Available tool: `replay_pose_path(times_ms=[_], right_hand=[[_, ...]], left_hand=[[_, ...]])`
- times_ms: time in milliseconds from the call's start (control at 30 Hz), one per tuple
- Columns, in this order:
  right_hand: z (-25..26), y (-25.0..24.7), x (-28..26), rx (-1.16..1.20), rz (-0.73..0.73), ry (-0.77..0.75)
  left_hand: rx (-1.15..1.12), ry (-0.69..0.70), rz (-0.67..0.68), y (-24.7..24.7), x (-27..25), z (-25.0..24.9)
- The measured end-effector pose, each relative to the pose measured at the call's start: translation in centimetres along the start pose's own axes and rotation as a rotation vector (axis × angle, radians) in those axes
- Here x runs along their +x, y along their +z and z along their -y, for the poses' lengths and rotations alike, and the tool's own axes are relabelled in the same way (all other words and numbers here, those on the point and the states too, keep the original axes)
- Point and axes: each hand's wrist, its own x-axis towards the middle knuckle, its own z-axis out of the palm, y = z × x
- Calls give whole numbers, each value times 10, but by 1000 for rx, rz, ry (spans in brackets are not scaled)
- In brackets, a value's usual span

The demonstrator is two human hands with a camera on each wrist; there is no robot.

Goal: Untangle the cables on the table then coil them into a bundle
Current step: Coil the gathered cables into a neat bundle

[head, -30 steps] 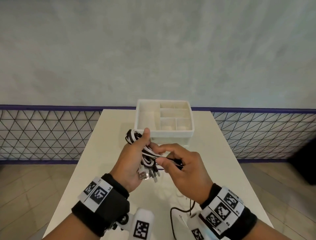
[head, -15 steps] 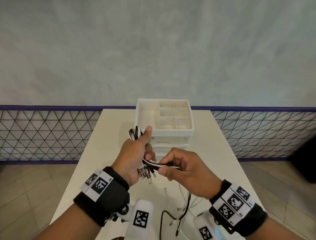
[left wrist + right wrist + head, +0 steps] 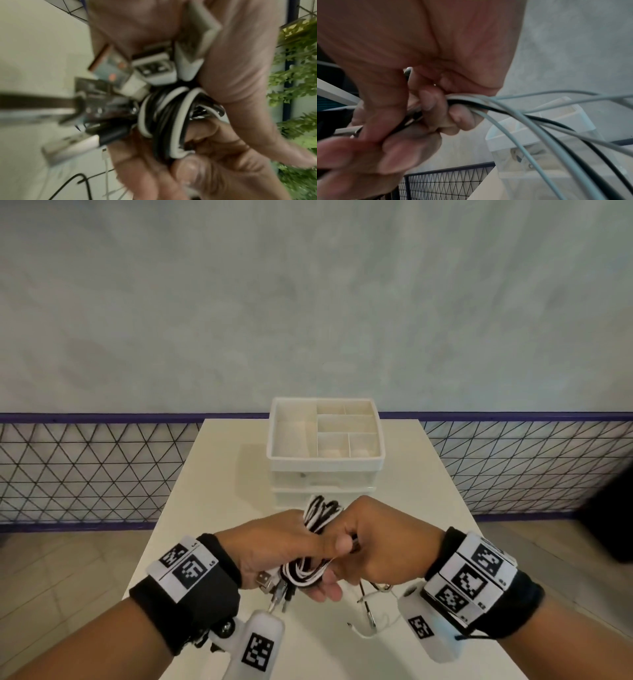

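Gripping the cable bundle (image 3: 317, 520) in the left hand (image 3: 274, 546), with the thumb lying across the top and the fingers curling underneath, well above the table (image 3: 219, 481) and just in front of the white organiser (image 3: 325, 463). Holding the bundle with its long axis running away from the body and tilting upward, black and white loops poking out at the far end between the two hands, plugs (image 3: 274, 587) hanging out at the near end below the left palm. Pinching the loose tails (image 3: 371, 616) in the right hand (image 3: 380, 546), fingers (image 3: 433, 106) curling tight round several grey and black strands in the right wrist view, knuckles pressing against the left thumb. Sitting immediately to the right of the bundle, so pulling the strands across its axis at roughly a right angle, not along it. Judging by the crosswise turns (image 3: 178, 121) in the left wrist view, winding the leftover slack round the bundle's waist. Probably calling next for carrying the right hand over or under the bundle while anchoring with the left. Trailing only a short length down from the right hand to the table, by the look of it.
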Motion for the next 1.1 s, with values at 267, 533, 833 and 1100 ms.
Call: replay_pose_path(times_ms=[267,533,833,1100], right_hand=[[-21,-7,-2,330,-195,-42],[-42,4,1,441,-704,-63],[-18,66,19,-285,-785,-264],[-28,56,8,-92,-699,-252]], left_hand=[[-61,38,-55,-4,-1,6],[-392,294,-429,-10,3,13],[-498,345,-613,21,20,-1],[-932,325,-652,2,21,9]])
